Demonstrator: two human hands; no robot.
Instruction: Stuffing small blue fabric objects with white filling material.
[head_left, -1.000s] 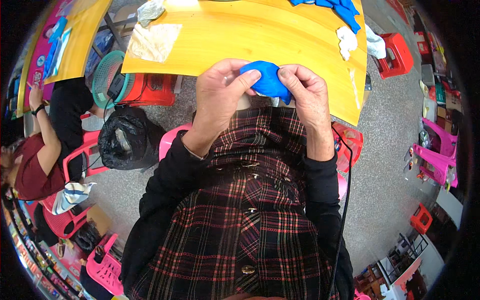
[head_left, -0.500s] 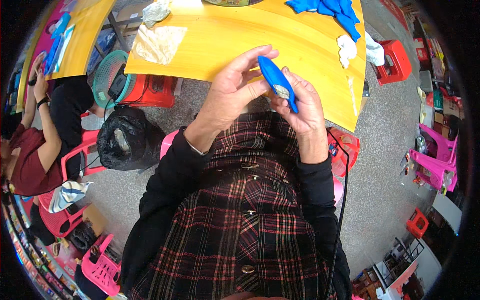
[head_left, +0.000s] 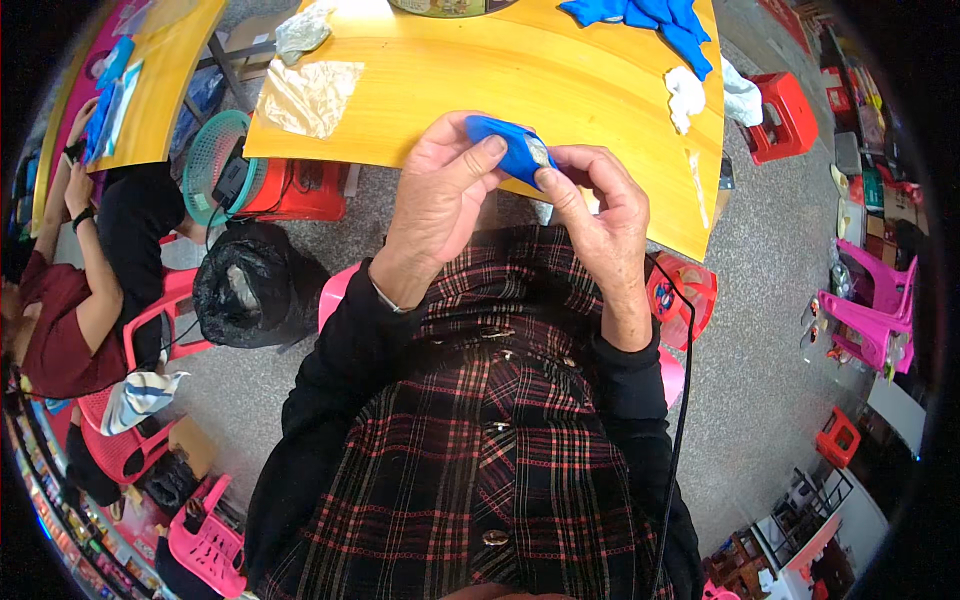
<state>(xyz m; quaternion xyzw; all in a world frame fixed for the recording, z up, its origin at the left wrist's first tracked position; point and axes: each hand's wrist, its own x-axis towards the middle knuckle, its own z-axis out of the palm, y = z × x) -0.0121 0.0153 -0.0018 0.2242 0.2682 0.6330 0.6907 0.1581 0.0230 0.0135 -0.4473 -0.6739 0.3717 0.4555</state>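
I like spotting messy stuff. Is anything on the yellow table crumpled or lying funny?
Yes. A crinkled clear plastic sheet lies wrinkled near the yellow table's left edge, and a blue cloth sits bunched at the far side beside a crumpled white scrap. Nothing looks spilled.

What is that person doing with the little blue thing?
A person in a plaid top holds a small blue piece in both hands, just above the near edge of a yellow table. The left hand grips it from the side, and the right hand pinches its end. More blue pieces lie at the table's far side.
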